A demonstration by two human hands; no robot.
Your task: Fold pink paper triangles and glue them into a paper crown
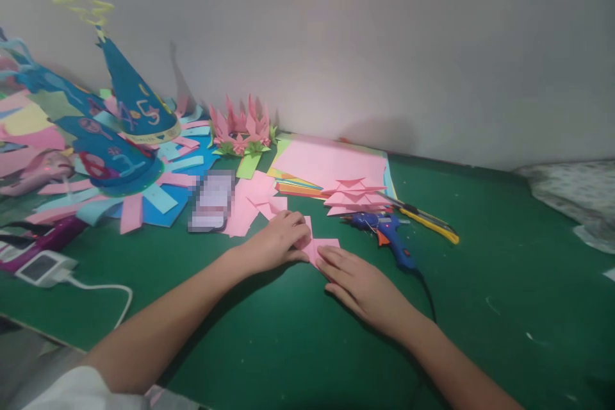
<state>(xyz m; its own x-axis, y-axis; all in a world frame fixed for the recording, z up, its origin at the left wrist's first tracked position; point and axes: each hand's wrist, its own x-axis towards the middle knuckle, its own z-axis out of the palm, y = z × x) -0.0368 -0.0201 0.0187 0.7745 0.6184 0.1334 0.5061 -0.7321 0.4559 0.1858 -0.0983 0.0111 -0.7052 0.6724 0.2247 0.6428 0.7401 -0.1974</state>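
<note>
A small pink paper piece (321,246) lies on the green table (480,282) between my two hands. My left hand (277,241) rests on its left part with the fingers curled and pressed down on the paper. My right hand (358,282) lies flat, fingers stretched out, fingertips touching the paper's lower right edge. Just behind sits a stack of folded pink pieces (354,197). More loose pink paper (250,202) lies to the left of it.
A blue glue gun (387,234) and a yellow cutter knife (427,218) lie right of my hands. Coloured paper sheets (331,163), a pink paper flower (240,125), blue party hats (137,99), a phone (211,202) and a white charger (43,267) fill the back and left.
</note>
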